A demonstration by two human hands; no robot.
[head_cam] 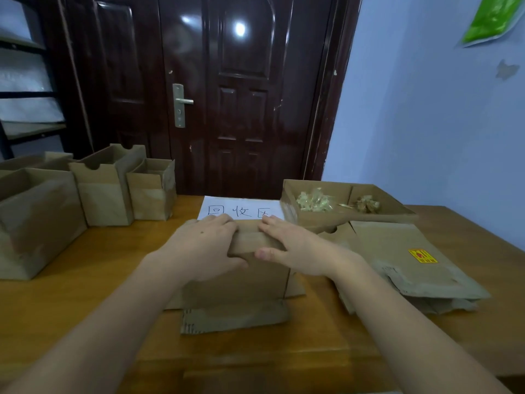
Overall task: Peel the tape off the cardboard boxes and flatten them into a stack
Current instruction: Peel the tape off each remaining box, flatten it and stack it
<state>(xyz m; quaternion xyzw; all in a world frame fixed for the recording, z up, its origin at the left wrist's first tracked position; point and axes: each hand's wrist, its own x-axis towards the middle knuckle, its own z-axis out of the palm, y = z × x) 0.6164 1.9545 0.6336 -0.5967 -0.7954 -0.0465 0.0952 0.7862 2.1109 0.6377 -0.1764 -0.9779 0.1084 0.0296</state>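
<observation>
Both forearms reach in, left hand (204, 245) and right hand (295, 245) clamped on the cardboard box (235, 282)

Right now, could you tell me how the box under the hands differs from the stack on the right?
The box stands upright; the stack lies flat. Both hands, left hand and right hand, grip the box's top; nothing touches the stack. The stack carries a yellow sticker; the box shows none. Both are brown cardboard on the table.
</observation>
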